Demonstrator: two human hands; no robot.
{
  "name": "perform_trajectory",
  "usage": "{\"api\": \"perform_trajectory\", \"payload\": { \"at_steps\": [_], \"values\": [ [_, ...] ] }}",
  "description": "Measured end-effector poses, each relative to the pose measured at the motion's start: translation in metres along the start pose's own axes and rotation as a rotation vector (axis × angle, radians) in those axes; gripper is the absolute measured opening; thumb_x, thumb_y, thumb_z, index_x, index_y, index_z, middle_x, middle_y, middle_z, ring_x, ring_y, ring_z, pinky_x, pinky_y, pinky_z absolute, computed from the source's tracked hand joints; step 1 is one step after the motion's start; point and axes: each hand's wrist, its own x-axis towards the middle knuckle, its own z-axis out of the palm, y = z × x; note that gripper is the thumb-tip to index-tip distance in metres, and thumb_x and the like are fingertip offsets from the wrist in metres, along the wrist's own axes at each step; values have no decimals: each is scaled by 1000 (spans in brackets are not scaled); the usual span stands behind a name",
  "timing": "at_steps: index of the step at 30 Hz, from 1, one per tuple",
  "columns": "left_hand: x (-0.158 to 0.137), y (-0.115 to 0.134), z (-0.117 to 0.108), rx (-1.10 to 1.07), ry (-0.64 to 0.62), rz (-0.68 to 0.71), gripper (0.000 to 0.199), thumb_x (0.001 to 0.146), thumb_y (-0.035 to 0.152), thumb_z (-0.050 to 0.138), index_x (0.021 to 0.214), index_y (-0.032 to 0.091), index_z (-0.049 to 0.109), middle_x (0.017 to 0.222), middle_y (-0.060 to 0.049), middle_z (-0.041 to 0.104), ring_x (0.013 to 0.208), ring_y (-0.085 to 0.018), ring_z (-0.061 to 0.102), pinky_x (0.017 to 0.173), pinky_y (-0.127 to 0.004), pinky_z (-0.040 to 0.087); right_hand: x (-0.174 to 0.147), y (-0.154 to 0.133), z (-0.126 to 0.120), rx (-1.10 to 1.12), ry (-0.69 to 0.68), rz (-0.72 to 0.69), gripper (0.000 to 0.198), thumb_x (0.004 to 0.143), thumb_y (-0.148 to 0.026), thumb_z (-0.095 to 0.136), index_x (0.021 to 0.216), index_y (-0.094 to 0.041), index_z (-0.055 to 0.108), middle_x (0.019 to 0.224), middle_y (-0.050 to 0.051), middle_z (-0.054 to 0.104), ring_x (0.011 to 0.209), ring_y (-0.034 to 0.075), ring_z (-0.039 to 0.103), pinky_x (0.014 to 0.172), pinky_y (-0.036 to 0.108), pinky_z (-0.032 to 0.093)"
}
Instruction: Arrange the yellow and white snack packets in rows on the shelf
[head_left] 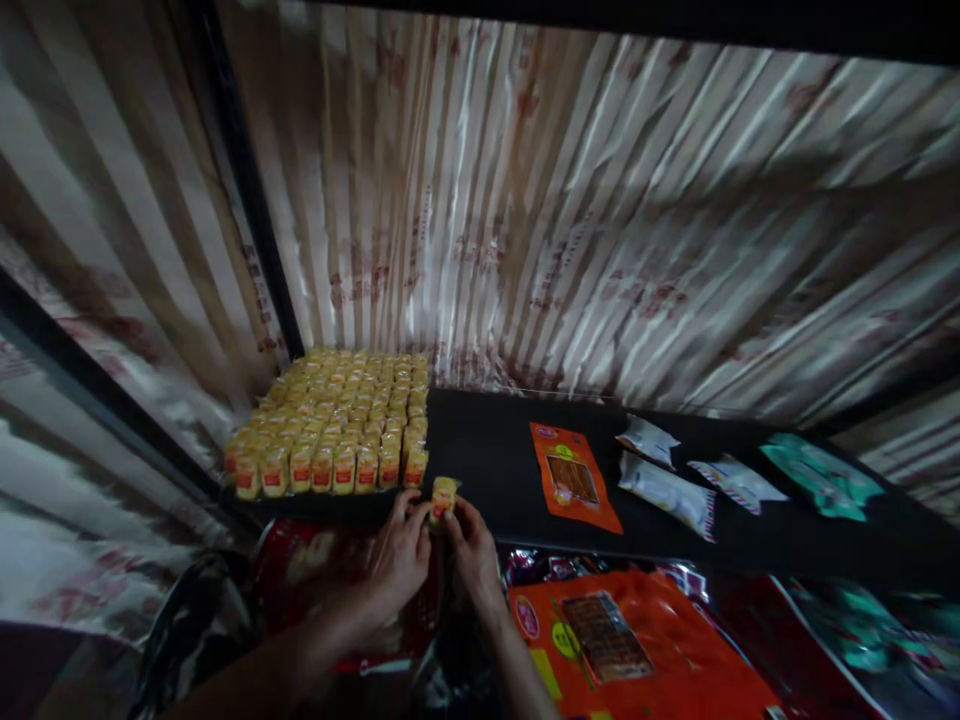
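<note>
A small yellow snack packet with a red label stands upright between my hands, at the shelf's front edge. My left hand has its fingers closed at the packet's lower left side. From the right, my right hand pinches it, with the thumb across its front. Just to the left, on the black shelf, similar yellow packets stand in tight rows. Their front row shows red labels. The lower end of the held packet is partly covered by my fingers.
Farther right on the shelf lie an orange snack bag, several white packets and a green packet. Below are a large orange bag and a red bag. Black posts and pleated printed sheeting enclose the shelf.
</note>
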Motion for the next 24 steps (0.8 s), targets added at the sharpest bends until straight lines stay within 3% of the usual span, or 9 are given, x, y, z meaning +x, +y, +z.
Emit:
{"api": "perform_trajectory", "payload": {
  "at_steps": [9, 14, 24],
  "values": [
    [4, -23, 1, -29, 27, -55, 45, 79, 7, 39, 121, 18, 49, 132, -10, 44, 123, -21, 47, 106, -41, 41, 15, -2, 34, -93, -11, -126, 35, 83, -38, 50, 106, -16, 63, 107, 11, 67, 99, 21, 62, 92, 35, 46],
    [2, -28, 1, -34, 59, -68, 45, 78, 6, 40, 121, 17, 50, 131, -11, 46, 125, -21, 45, 108, -42, 38, 18, -7, 47, -99, -63, -102, 36, 83, -37, 48, 111, -16, 60, 112, 10, 65, 104, 21, 60, 95, 35, 44],
    [-1, -35, 4, -37, 54, -111, 47, 78, 7, 41, 123, 17, 50, 133, -11, 45, 125, -22, 46, 107, -42, 40, 20, -7, 51, -141, -30, -194, 30, 83, -34, 50, 104, -17, 63, 108, 11, 65, 102, 21, 58, 95, 37, 43]
  ]
}}
